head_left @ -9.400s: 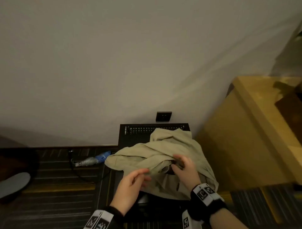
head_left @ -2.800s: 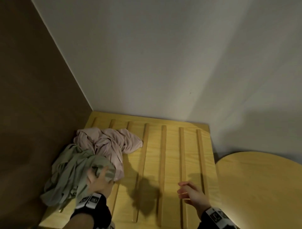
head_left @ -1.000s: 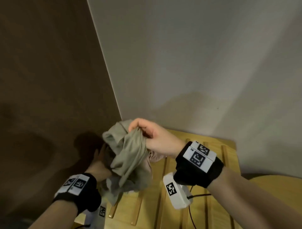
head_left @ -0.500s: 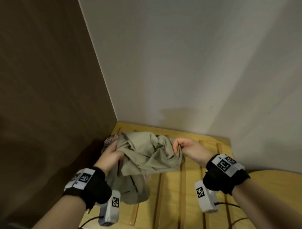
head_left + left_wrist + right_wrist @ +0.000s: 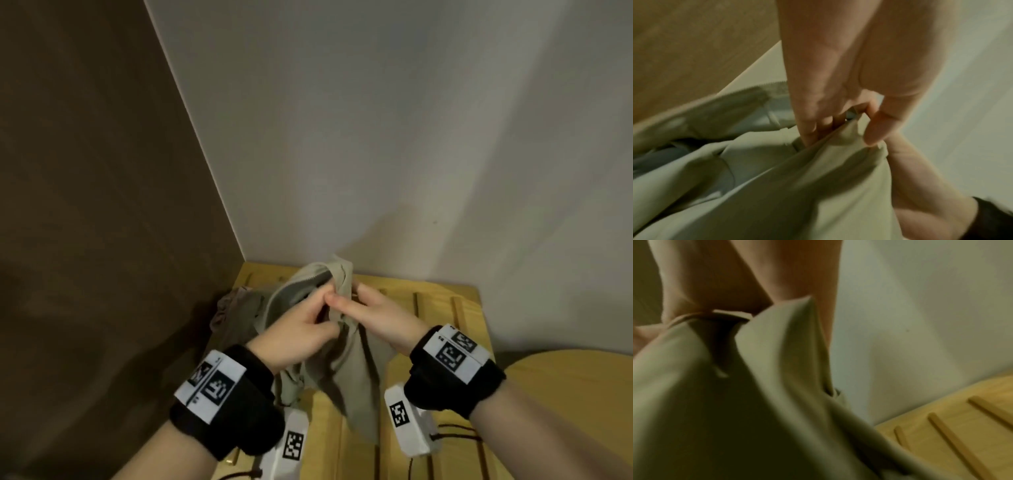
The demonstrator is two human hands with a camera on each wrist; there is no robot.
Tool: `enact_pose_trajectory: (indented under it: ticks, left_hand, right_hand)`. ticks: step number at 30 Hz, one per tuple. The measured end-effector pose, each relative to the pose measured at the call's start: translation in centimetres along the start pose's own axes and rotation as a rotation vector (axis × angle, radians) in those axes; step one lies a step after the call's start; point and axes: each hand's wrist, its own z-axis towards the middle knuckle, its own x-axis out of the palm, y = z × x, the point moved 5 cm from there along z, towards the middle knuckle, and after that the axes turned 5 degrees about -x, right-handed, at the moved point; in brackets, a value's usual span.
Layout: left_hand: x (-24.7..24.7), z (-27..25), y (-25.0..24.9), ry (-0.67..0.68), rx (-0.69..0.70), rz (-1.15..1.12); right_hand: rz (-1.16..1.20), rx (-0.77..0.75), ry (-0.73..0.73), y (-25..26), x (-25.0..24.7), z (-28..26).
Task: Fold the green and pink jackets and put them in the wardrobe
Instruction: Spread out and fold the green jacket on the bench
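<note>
Over the slatted shelf (image 5: 435,308), left hand (image 5: 298,332) and right hand (image 5: 380,318) pinch the green jacket (image 5: 346,373).

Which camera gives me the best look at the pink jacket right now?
The head view. It is the only one showing the pink jacket, bunched in the corner of the wooden slatted shelf, partly behind the green jacket that both hands hold up. The left wrist and right wrist views show only green cloth and fingers, no pink.
</note>
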Motion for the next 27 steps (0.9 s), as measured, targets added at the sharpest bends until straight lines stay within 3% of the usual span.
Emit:
enact_pose_trajectory:
  ticks: [5, 9, 13, 15, 19, 24, 27]
  left_hand:
    - [1.5, 0.6, 3.8, -0.013, -0.084, -0.055]
    - [2.1, -0.2, 8.1, -0.058, -0.217, -0.066]
    - [2.4, -2.0, 12.8, -0.02, -0.464, 0.031]
    - [1.9, -2.6, 13.5, -0.097, -0.458, 0.027]
    - [1.1, -1.6, 11.5, -0.241, -0.325, -0.106]
    - [4.1, 1.7, 10.5, -0.01, -0.335, 0.205]
    - [5.3, 2.9, 10.5, -0.05, -0.267, 0.273]
  right_hand:
    - [-0.137, -0.055, -0.135, -1.7, -2.0, -1.1]
    - [-0.106, -0.047, -0.386, -1.9, -5.2, -1.9]
    - [0.001, -0.035, -0.637, -1.3, -10.6, -3.2]
    - [0.008, -0.007, -0.704, -1.2, -12.9, -3.9]
    - [-0.053, 0.083, -0.653, -2.1, -13.1, -4.8]
    - [-0.005, 0.048, -0.604, -0.8, -9.7, -4.6]
    - [0.027, -0.024, -0.532, 1.2, -8.4, -4.1]
